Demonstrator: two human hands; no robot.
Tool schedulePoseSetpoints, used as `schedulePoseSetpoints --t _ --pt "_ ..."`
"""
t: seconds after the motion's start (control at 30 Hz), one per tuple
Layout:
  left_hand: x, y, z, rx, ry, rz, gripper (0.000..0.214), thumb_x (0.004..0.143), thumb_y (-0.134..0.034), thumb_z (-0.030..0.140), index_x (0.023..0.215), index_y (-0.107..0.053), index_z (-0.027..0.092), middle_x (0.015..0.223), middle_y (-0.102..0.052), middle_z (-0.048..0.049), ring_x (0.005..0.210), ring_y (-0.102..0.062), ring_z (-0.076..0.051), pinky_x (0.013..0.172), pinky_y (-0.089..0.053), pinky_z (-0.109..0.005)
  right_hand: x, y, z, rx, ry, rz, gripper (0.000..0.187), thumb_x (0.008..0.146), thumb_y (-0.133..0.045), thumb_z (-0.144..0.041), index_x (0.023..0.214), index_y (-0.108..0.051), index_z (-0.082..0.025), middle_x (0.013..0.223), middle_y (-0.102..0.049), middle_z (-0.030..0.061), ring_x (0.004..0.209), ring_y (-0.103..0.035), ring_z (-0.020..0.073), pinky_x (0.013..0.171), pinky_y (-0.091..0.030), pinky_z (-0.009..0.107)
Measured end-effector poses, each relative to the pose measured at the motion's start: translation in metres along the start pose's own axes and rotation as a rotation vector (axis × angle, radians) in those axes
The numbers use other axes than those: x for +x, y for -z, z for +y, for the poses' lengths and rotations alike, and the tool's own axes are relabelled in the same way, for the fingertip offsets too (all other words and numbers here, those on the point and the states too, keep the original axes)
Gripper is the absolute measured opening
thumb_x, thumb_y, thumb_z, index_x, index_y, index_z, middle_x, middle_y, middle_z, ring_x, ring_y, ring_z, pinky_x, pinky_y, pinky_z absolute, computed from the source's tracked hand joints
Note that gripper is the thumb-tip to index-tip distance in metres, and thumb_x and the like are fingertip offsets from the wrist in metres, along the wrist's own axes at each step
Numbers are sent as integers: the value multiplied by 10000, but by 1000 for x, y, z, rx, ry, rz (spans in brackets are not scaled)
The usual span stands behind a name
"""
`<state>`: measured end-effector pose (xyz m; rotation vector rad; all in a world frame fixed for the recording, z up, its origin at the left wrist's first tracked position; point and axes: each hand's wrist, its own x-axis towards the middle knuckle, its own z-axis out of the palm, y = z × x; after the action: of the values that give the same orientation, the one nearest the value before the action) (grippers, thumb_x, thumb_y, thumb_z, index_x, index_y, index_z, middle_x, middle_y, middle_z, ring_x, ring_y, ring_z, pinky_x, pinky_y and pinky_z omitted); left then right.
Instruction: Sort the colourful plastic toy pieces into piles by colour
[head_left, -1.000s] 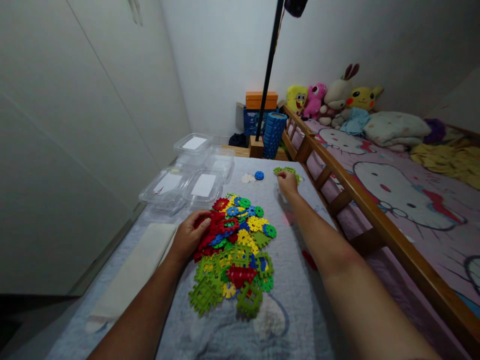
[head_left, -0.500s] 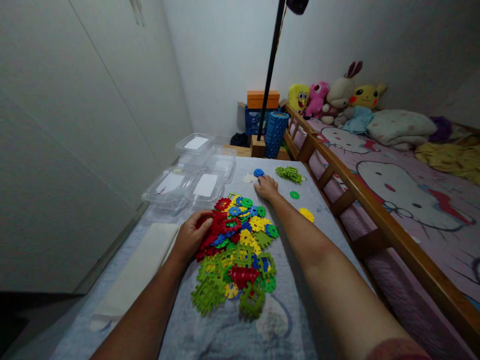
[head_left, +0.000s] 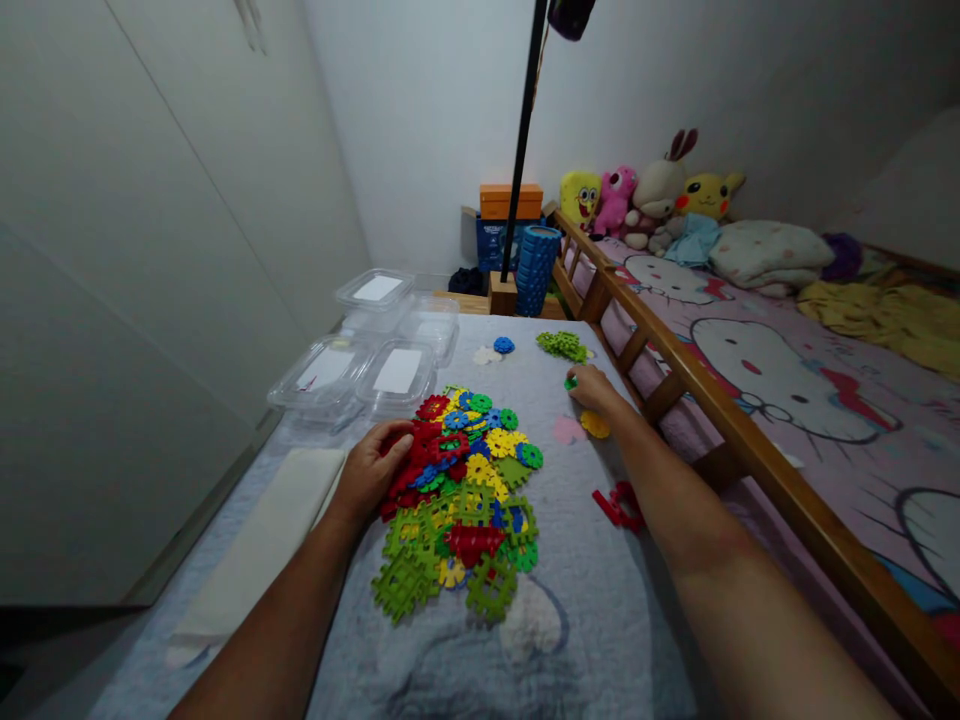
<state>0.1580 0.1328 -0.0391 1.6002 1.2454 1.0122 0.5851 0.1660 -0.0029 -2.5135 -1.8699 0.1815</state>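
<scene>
A heap of interlocking plastic pieces (head_left: 480,465), with notched discs and square grids in red, yellow, blue and green, lies on the cloth in front of me. My left hand (head_left: 375,462) rests against the red pieces (head_left: 421,445) at the heap's left edge, thumb apart from the fingers. Farther off to the right, my right hand (head_left: 594,388) pinches a green notched disc (head_left: 571,382) at the cloth. Just below that hand lies a yellow disc stack (head_left: 595,425). Red pieces (head_left: 621,506) lie beside my right forearm, partly hidden by it.
Clear lidded boxes (head_left: 319,375) with white labels stand at the back left. A blue disc group (head_left: 504,345) and a green pile (head_left: 562,346) lie at the far end. A long off-white item (head_left: 262,540) is at left. A wooden bed rail (head_left: 679,385) runs along the right.
My right hand has moved right and nearer, from beside the blue discs to the green disc. My left hand stays at the red pieces. The view has turned slightly right.
</scene>
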Motion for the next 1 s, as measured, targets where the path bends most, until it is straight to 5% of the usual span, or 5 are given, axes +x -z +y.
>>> schedulePoseSetpoints --t 0.23,0.53,0.83,1.0 --pt "-1 -1 3 -18 5 0 478 792 -663 556 1093 -725 189 999 -753 -69 967 -676 -272 865 -539 -392 -12 -7 12 130 2 167 399 860 -644 -216 1248 -671 -130 1214 -675 141 1093 -623 205 948 -434 259" --pt "-2 -1 6 -32 8 7 508 777 -675 572 1096 -728 181 993 -755 -75 958 -677 -269 856 -543 -386 -66 -10 41 70 115 -42 539 741 -802 -389 1237 -691 -211 1195 -636 122 1111 -594 260 941 -442 309" --pt "-1 -3 3 -28 1 14 496 794 -665 543 1116 -714 168 1012 -750 -77 978 -676 -264 879 -533 -386 -87 -9 33 88 147 10 360 815 -731 -268 1159 -726 -163 1115 -669 122 1051 -616 223 910 -429 270" --pt "-2 -3 4 -24 -2 38 481 770 -674 544 1072 -735 175 952 -751 -65 929 -677 -256 858 -537 -381 -99 -5 35 99 101 60 514 804 -746 -296 1291 -658 -158 1246 -641 151 1162 -591 262 1002 -414 314"
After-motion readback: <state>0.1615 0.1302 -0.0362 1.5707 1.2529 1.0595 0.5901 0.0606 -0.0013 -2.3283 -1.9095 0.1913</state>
